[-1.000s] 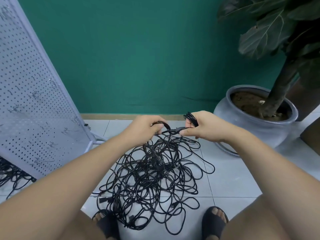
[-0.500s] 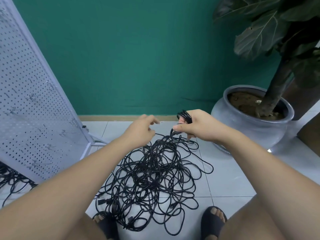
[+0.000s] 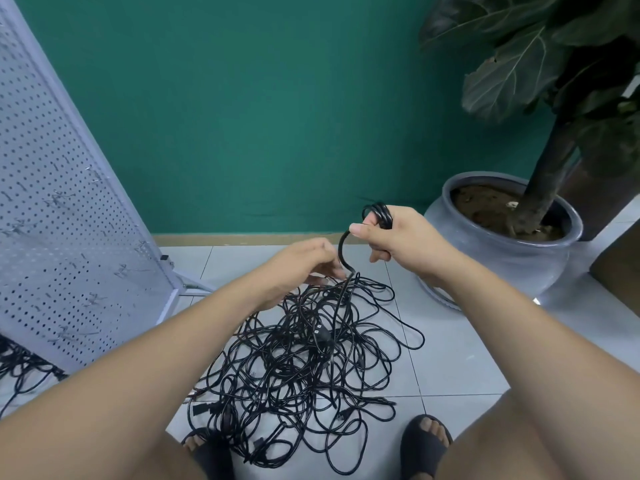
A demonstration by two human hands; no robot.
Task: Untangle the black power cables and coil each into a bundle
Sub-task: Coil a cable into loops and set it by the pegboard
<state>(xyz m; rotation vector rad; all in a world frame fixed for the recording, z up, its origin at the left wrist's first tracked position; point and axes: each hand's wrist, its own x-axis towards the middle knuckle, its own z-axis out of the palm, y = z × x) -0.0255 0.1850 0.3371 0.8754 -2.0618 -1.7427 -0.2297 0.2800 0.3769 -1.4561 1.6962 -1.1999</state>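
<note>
- Leftmost, a white perforated panel (image 3: 69,220) leans on its stand; a grey plant pot (image 3: 502,271) stands at the right. Both are apart from the work.
- Between them the black power cables (image 3: 294,368) lie in one loose tangle on the tiled floor (image 3: 450,358). The heap is low and spread out, which I judge makes single strands easier to lift out.
- The right hand (image 3: 401,237) is raised over the far edge of the heap. Its fingers are curled round a small coil (image 3: 379,214), and the thumb presses the strand (image 3: 343,251) that runs down into the tangle, probably so the next loop comes up free.
- The left hand (image 3: 301,268) is lower, just beside that strand, with fingers bent; whether it pinches any cable I cannot tell.
- One plug (image 3: 320,332) in the heap has pale marks, too small to read; no brand is legible.
</note>
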